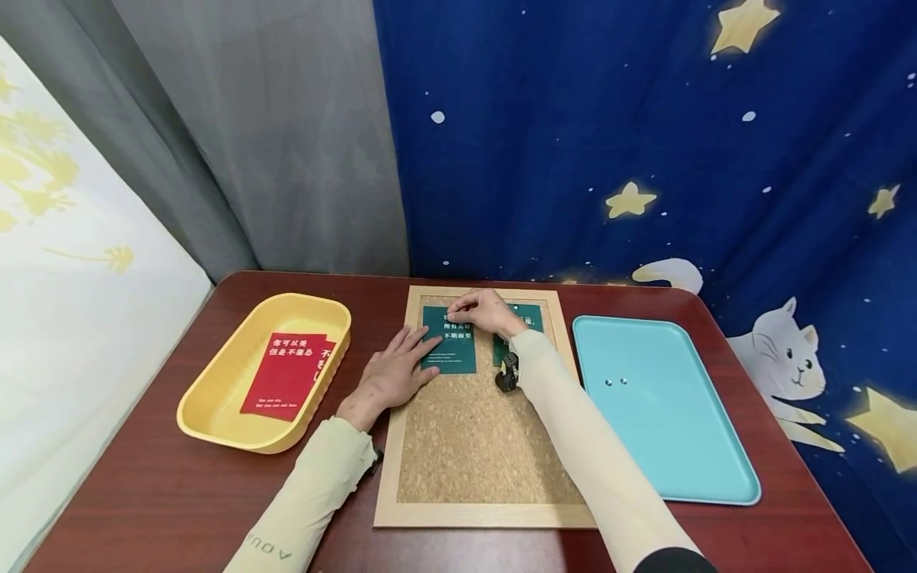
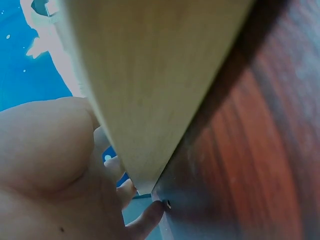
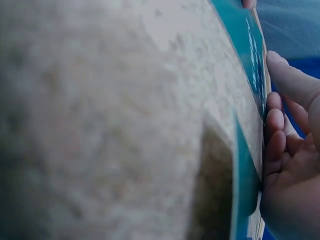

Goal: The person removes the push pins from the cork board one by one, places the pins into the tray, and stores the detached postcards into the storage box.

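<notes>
My left hand [image 1: 394, 372] lies with spread fingers over the left side of the wood-framed corkboard [image 1: 473, 446], fingertips on the edge of a dark green printed card [image 1: 454, 354]. At that card's top, my right hand [image 1: 489, 312] has thumb and fingertips close together against it; whatever may be between them is hidden. A second green card [image 1: 532, 315] sits to the right, partly covered by the right hand and wrist, with a small shiny tack head [image 1: 515, 307] at its top. In the right wrist view, the right hand [image 3: 292, 165] has its fingers curled near the card.
On the left stands a yellow basket [image 1: 197, 398] holding red printed cards [image 1: 281, 374]. A light blue tray [image 1: 680, 430] on the right bears two small silver tacks [image 1: 616, 382]. Curtains [image 1: 501, 159] hang behind the reddish-brown table [image 1: 143, 493].
</notes>
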{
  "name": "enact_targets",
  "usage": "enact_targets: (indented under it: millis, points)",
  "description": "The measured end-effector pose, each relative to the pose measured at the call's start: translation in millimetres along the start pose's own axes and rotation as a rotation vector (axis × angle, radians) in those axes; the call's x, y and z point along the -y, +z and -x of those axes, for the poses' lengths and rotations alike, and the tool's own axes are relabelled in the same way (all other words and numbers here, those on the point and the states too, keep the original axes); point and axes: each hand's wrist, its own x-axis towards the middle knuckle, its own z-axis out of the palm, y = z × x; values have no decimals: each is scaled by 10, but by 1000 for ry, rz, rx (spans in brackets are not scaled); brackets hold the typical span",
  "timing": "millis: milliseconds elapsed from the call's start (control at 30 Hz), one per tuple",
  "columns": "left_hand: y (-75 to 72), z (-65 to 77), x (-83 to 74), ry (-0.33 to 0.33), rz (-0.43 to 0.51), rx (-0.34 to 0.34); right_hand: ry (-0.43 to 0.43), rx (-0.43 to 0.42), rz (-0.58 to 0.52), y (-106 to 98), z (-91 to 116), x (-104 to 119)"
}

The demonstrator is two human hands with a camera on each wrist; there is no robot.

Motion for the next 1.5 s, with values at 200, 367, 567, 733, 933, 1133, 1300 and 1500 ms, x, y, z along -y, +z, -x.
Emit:
enact_targets:
  millis: [200,367,567,733,933,1133,1300,1500]
  points:
    - [5,16,1,-6,10,2,-19,10,-30,1,34,-5]
    - [-6,22,-1,-8,15,-5,-38,11,-61,7,50,-8]
    - [6,33,-5,-3,14,-6,-42,17,-97,9,75,-36]
    - [45,61,18,-12,13,7,-37,67,-131,4,112,-36]
    - [30,32,31,7,9,-12,-58,55,-164,-73,145,53]
    - [20,15,39,5,10,-6,-56,50,-193,-125,192,84]
    - [24,19,41,0,15,-2,-59,39,-198,-162,258,78]
    - [21,-5,38,2,9,-7,-84,14,-195,-260,332,120]
